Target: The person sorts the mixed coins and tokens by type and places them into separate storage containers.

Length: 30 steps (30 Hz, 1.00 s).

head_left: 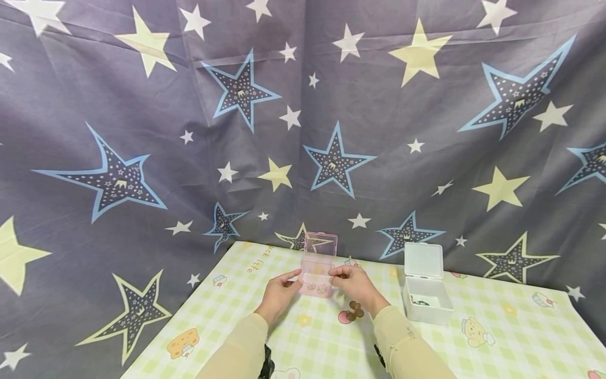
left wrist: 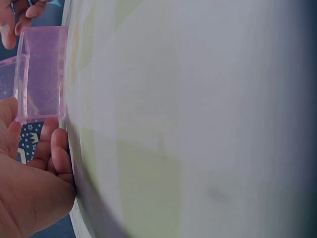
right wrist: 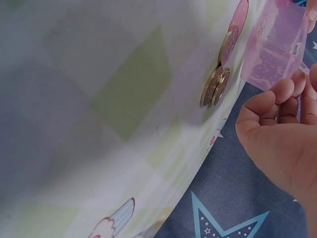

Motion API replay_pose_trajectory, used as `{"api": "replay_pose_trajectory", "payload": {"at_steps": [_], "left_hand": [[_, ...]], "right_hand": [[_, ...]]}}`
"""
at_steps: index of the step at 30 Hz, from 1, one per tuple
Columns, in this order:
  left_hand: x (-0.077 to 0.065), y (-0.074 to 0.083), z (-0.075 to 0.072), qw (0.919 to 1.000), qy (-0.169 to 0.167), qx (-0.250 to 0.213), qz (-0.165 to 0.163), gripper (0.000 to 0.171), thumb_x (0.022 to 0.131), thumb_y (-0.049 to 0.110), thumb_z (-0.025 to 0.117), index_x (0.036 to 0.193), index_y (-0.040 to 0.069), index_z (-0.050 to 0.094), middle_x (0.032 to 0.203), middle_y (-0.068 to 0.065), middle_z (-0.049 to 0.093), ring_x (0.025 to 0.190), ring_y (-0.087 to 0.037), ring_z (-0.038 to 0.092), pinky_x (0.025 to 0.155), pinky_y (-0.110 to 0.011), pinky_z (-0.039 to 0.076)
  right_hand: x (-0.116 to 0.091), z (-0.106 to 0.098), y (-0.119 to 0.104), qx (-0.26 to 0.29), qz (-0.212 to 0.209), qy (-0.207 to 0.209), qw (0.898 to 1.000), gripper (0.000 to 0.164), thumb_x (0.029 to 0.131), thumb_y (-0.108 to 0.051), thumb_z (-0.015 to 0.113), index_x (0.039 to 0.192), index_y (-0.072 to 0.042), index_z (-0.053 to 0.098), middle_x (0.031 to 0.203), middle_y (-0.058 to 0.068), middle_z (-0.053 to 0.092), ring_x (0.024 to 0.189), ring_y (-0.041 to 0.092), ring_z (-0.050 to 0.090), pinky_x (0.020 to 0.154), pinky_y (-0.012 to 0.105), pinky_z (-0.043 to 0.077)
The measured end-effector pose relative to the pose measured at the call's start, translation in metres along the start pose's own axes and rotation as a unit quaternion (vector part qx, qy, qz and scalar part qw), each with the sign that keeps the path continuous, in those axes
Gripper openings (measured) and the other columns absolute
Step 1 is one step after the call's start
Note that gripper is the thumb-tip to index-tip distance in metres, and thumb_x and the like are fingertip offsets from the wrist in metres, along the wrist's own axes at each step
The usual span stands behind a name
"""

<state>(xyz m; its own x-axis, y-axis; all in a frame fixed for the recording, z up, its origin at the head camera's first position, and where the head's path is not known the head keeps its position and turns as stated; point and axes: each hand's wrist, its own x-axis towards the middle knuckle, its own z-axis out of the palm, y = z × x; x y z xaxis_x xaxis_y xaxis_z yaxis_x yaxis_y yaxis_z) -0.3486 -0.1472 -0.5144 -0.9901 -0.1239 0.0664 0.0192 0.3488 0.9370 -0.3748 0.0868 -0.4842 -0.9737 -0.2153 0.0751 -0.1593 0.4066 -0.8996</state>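
Note:
A clear pink plastic box [head_left: 316,288] stands on the table with its hinged lid [head_left: 322,243] raised at the back. Round gold-brown shapes show through its front part. My left hand [head_left: 278,296] holds the box's left side, the thumb at the upper edge and the other fingers lower along the wall. On the opposite side my right hand [head_left: 357,287] has thumb and index finger at the right edge, its other fingers curled in. Several gold-brown coins [right wrist: 216,87] lie on the cloth, just in front of the right hand.
To the right stands a white box [head_left: 428,308], lid up, with a small dark item inside. A green-checked cloth [head_left: 303,337] with printed cartoons covers the table. Behind its far edge hangs a dark star-patterned curtain [head_left: 284,142].

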Motion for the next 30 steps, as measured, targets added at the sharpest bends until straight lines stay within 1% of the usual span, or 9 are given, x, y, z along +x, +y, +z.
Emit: {"api": "replay_pose_trajectory", "payload": {"at_steps": [1,7,14,17,21,23,25,27,30], "left_hand": [[0.0,0.0,0.0,1.0,0.0,0.0,0.0,0.039,0.102,0.021,0.074,0.14,0.013,0.072,0.105,-0.012,0.077,0.087,-0.012,0.063,0.074,-0.027,0.05],[0.0,0.0,0.001,1.0,0.005,0.002,-0.003,0.039,0.101,0.021,0.074,0.139,0.013,0.073,0.106,-0.011,0.077,0.089,-0.013,0.064,0.075,-0.027,0.05],[0.0,0.001,0.001,1.0,0.007,0.002,-0.001,0.038,0.101,0.02,0.074,0.139,0.012,0.073,0.106,-0.012,0.077,0.088,-0.013,0.063,0.074,-0.027,0.05],[0.0,0.001,0.002,1.0,0.005,-0.002,-0.003,0.038,0.101,0.02,0.074,0.139,0.013,0.073,0.106,-0.012,0.077,0.089,-0.013,0.063,0.074,-0.027,0.05],[0.0,0.0,0.002,1.0,-0.001,0.002,-0.006,0.038,0.102,0.021,0.073,0.139,0.014,0.073,0.108,-0.012,0.077,0.091,-0.014,0.065,0.074,-0.026,0.05],[0.001,0.0,0.002,1.0,-0.002,0.007,-0.004,0.038,0.102,0.022,0.073,0.139,0.014,0.073,0.11,-0.012,0.077,0.093,-0.015,0.066,0.075,-0.026,0.051],[0.002,-0.001,0.001,0.9999,-0.001,0.012,0.0,0.038,0.102,0.022,0.073,0.138,0.013,0.073,0.111,-0.013,0.078,0.095,-0.016,0.067,0.076,-0.027,0.051],[0.003,-0.001,0.0,0.9998,0.001,0.017,0.005,0.037,0.102,0.022,0.073,0.138,0.013,0.074,0.111,-0.013,0.078,0.095,-0.016,0.068,0.076,-0.027,0.051],[0.005,-0.002,0.0,0.9998,0.0,0.02,0.007,0.037,0.101,0.022,0.074,0.137,0.013,0.074,0.11,-0.013,0.078,0.095,-0.016,0.067,0.077,-0.027,0.051]], "right_hand": [[0.0,0.0,0.0,0.001,0.003,0.0,1.0,0.025,0.097,-0.013,0.074,0.119,-0.001,0.077,0.101,0.003,0.078,0.091,0.01,0.064,0.114,0.045,0.043],[0.0,0.001,0.002,0.012,0.013,0.0,1.0,0.025,0.097,-0.013,0.074,0.118,-0.001,0.077,0.103,0.003,0.076,0.092,0.011,0.062,0.088,0.029,0.049],[-0.004,-0.002,0.0,0.033,0.011,-0.01,0.999,0.027,0.097,-0.014,0.075,0.12,-0.001,0.076,0.105,0.006,0.075,0.089,0.011,0.059,0.08,0.026,0.047],[-0.008,-0.008,0.001,0.033,0.014,-0.026,0.999,0.027,0.099,-0.015,0.073,0.122,-0.003,0.076,0.108,0.008,0.075,0.077,0.01,0.054,0.068,0.027,0.045],[-0.015,-0.021,0.005,-0.059,-0.008,-0.035,0.998,0.018,0.098,-0.013,0.073,0.113,-0.005,0.078,0.101,0.004,0.077,0.073,0.009,0.055,0.068,0.028,0.049],[-0.019,-0.028,0.009,-0.14,-0.02,-0.036,0.989,0.009,0.095,-0.013,0.076,0.101,-0.007,0.079,0.089,0.001,0.077,0.076,0.008,0.06,0.077,0.026,0.052],[-0.023,-0.034,0.011,-0.201,-0.019,-0.044,0.978,0.004,0.093,-0.013,0.079,0.091,-0.009,0.078,0.079,-0.003,0.073,0.073,0.009,0.059,0.076,0.029,0.053],[-0.026,-0.039,0.014,-0.238,-0.01,-0.051,0.97,0.01,0.091,-0.015,0.082,0.084,-0.011,0.077,0.073,-0.005,0.07,0.071,0.01,0.058,0.074,0.03,0.052],[-0.031,-0.042,0.016,-0.256,0.004,-0.054,0.965,0.015,0.087,-0.018,0.088,0.081,-0.013,0.075,0.073,-0.007,0.069,0.071,0.01,0.057,0.074,0.031,0.051]]}}
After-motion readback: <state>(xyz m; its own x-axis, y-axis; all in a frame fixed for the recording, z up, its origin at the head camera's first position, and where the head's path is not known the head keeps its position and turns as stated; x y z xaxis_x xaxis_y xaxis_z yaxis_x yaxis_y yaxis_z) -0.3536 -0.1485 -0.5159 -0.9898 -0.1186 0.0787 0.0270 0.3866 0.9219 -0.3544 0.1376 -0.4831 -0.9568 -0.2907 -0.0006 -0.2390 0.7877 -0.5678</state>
